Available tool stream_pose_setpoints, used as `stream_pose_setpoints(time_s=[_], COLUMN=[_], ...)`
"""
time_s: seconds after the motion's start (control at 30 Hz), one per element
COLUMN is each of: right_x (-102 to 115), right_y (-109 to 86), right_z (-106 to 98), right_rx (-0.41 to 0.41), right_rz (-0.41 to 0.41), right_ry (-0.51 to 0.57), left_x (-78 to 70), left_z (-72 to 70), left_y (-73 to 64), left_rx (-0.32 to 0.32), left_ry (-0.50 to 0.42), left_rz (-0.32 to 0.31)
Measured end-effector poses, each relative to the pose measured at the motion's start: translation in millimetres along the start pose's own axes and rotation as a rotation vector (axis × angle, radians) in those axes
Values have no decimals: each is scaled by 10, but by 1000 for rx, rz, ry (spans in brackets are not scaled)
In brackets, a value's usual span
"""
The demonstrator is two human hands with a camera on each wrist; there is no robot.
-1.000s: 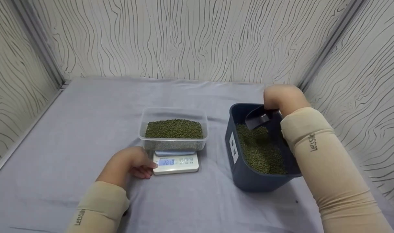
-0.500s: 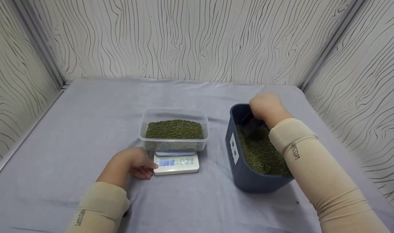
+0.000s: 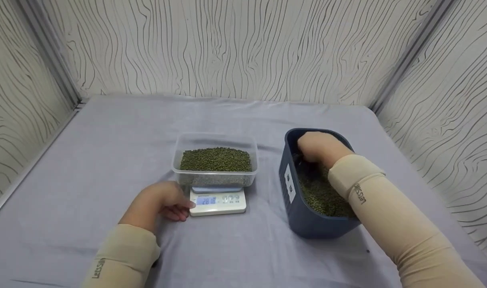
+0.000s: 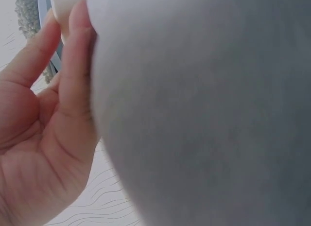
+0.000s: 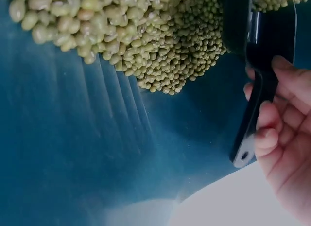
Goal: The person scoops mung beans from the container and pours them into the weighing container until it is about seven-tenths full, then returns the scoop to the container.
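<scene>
In the head view my left hand is at the left front corner of a white digital kitchen scale, thumb and fingers pinching its edge. On the scale stands a clear plastic container partly filled with small green beans, apparently mung beans. My right hand reaches down inside a dark blue bin of the same beans. The right wrist view shows that hand gripping a black scoop by its handle, thumb near the bowl. Beans show at the scoop's far end.
A grey-lilac cloth covers the table. Wood-grain patterned panels enclose the back and sides. A small dark speck lies on the cloth right of the bin. The scale display is lit.
My right hand has moved left and down into the bin, taking the scoop into the beans. My left hand, the scale and the clear container stay in place.
</scene>
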State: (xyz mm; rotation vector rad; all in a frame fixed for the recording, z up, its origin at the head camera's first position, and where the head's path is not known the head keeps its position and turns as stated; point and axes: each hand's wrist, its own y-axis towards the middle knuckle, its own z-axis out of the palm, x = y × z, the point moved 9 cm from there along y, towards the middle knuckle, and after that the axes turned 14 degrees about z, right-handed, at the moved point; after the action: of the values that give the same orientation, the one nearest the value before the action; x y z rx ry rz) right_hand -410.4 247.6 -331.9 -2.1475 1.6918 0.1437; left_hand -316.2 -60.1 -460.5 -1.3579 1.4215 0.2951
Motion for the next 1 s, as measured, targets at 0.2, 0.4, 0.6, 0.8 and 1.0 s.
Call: stream_pose_setpoints(time_s=[0.2,0.4,0.6,0.8,1.0], right_x=[65,17,-19,-36,-66], right_y=[-39,-81,-99,-138,-174], right_z=[69,116,162,252,327], right_rx=[100,199,273,378,467], right_rz=[-62,-36,-14,-5,38], right_ry=[47,101,144,194,240], left_x=[3,9,-8,-5,0], left_z=[0,-2,-9,-6,-8], left_y=[-1,-2,-13,-9,-16], left_rx=[-6,-9,-15,-21,-7], left_ry=[-9,-6,-3,-12,7], left_rz=[-2,-6,9,7,-6])
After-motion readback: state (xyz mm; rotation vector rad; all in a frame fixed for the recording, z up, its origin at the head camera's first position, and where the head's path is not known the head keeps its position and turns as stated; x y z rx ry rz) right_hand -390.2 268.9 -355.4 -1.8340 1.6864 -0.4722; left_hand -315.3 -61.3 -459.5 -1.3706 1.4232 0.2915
